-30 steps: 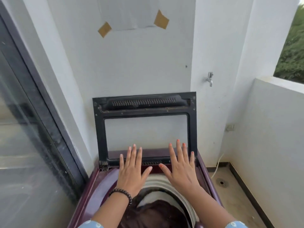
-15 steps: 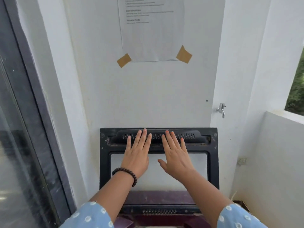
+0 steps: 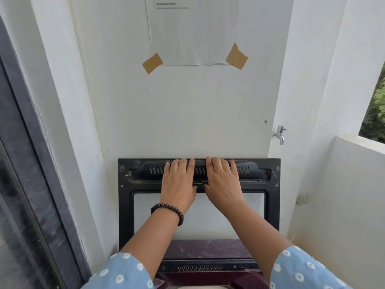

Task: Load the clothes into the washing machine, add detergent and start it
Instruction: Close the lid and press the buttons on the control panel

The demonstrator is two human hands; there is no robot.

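Observation:
The washing machine's black-framed lid (image 3: 125, 205) stands upright against the white wall, its clear window showing the wall behind. My left hand (image 3: 178, 184), with a bead bracelet on the wrist, and my right hand (image 3: 224, 184) lie side by side on the lid's upper bar, fingers hooked over its top edge. The maroon top of the machine (image 3: 208, 249) shows below the lid. The drum, the clothes and any detergent are out of view.
A printed sheet (image 3: 191, 32) is taped to the wall above. A metal tap (image 3: 279, 134) sticks out at the right corner. A dark-framed glass door (image 3: 23, 184) runs along the left. A low white wall (image 3: 343, 195) with a socket (image 3: 302, 198) closes the right.
My hands rose from above the drum opening up to the lid's top bar and curled over its edge. My view tilted up, so the drum with the dark clothes dropped out of sight.

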